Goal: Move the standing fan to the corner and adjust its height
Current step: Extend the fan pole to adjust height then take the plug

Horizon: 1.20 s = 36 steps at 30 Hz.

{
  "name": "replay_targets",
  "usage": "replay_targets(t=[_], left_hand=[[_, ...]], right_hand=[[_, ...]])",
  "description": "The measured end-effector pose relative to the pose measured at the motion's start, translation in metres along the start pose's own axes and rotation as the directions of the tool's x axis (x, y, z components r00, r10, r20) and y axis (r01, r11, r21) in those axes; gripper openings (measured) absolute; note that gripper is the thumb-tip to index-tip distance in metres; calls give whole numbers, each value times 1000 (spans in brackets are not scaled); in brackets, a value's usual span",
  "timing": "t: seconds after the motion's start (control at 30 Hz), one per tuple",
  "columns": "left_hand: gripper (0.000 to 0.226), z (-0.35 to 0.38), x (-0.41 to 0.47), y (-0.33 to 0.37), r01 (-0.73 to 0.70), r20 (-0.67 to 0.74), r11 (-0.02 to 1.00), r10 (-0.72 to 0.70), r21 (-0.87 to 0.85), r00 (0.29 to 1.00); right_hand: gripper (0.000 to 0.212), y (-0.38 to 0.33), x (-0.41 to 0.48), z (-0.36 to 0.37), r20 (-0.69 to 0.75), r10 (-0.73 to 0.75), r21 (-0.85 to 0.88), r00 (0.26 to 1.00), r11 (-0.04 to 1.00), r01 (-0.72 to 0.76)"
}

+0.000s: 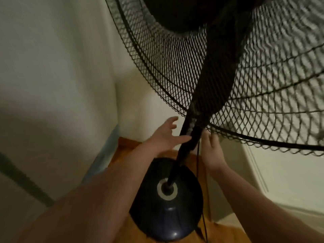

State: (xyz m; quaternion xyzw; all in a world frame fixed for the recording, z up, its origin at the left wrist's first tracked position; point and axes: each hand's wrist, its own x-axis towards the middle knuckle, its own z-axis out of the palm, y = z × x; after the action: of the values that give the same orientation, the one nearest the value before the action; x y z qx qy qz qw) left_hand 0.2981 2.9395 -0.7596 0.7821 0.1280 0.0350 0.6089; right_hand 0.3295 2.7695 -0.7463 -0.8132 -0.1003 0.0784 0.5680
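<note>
Beside the standing fan point(254, 81) pole point(190, 135), 2 hands hold nothing: left hand point(164, 135) spread open, right hand point(213, 151) straight-fingered.

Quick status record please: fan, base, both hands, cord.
fan: upright, in the wall corner
base: dark blue, on the wooden floor
left hand: open, fingertips at the left side of the pole; contact blurred
right hand: open, right of the pole, under the grille rim, gripping nothing
cord: hangs beside the pole, past the base
</note>
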Motion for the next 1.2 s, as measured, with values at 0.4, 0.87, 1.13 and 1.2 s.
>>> replay_targets(t=[0.4,0.87,1.13,1.2], left_hand=[[34,16,53,28,-488,18,862,495,-138,869],[27,29,69,35,-515,-36,847,515,-131,856],[18,30,60,38,-492,-36,862,491,-125,870],[21,32,60,37,-507,-55,853,504,-123,862]], right_hand=[[20,55,54,43,-173,-398,229,901,874,430],[67,54,74,75,-530,-242,148,813,917,369],[66,53,77,76,-554,-230,167,800,911,377],[67,53,78,75,-548,-235,181,803,904,388]])
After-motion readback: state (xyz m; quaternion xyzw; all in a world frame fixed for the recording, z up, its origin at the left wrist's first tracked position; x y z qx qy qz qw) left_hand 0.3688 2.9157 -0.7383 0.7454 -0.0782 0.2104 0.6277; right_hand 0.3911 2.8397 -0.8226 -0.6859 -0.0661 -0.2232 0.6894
